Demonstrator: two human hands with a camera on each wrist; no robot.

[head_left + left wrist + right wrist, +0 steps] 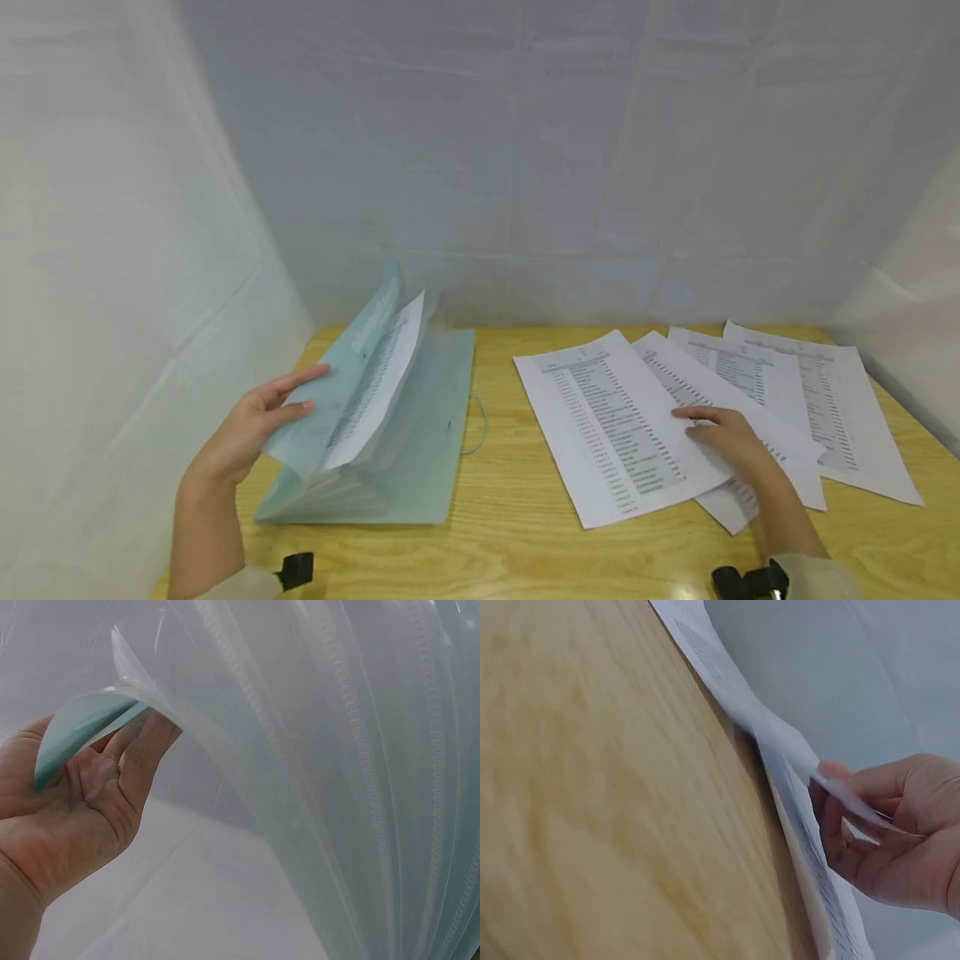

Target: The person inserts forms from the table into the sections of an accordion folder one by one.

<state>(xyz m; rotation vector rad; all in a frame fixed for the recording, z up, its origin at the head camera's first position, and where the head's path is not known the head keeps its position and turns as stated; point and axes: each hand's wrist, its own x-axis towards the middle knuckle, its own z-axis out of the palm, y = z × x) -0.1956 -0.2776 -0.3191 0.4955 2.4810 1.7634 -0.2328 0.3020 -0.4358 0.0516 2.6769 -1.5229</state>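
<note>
While the left hand (251,425) holds the folder's (408,450) flap up at the table's (495,533) near left, one sheet (375,383) stands in a pocket; that flap could slip shut. In the left wrist view, fingers (146,754) curl behind the flap. In the right wrist view, the right hand (900,832) pinches a page's (780,742) edge, which may crease.

Wooden table (525,533); white sheeting backdrop (525,167) behind, both sides.

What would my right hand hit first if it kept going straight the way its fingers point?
Probably nothing solid: the right hand points left across the nearest printed sheet, then bare table. The green folder lies beyond, though depth is hard to judge.
</note>
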